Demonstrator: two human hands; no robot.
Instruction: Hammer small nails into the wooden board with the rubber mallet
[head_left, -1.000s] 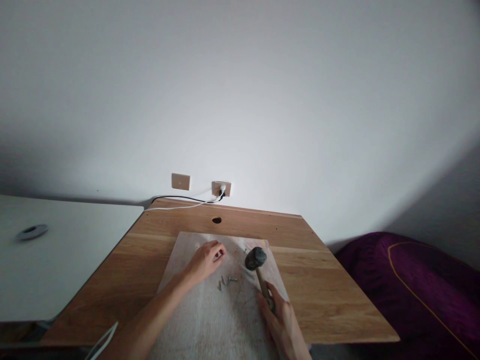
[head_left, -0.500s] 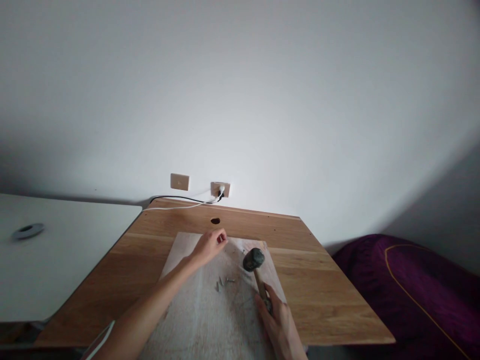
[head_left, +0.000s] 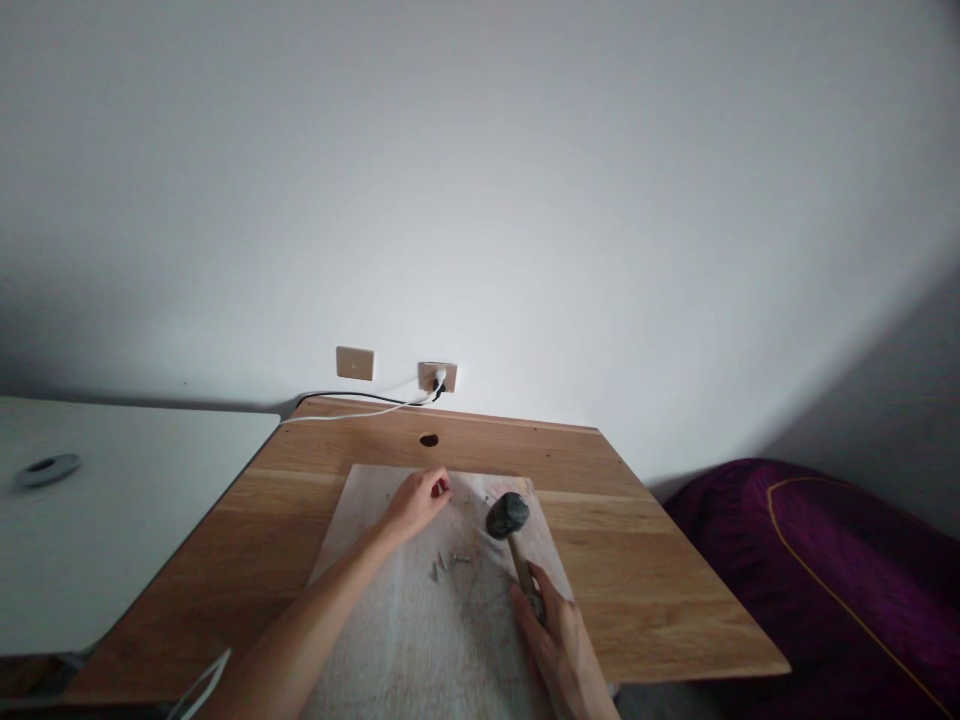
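Note:
My right hand is wrapped round the wooden handle of a rubber mallet, whose black head is over the right part of a pale wooden board. Over the far part of the board, my left hand has its thumb and fingers pinched together; what they hold, if anything, is too small to make out. Several loose screws or nails lie on the board between my hands. Near the far edge, a small thin piece shows behind the mallet head.
The board rests on a wooden table with a cable hole. Cables run to a wall socket; a plain wall plate is beside it. A white table at left bears a grey ring-shaped object. A purple beanbag-like cushion stands at right.
My left hand has come down slightly toward the board, its fingers still pinched. The mallet stays nearly in place in my right hand. The view has shifted a little.

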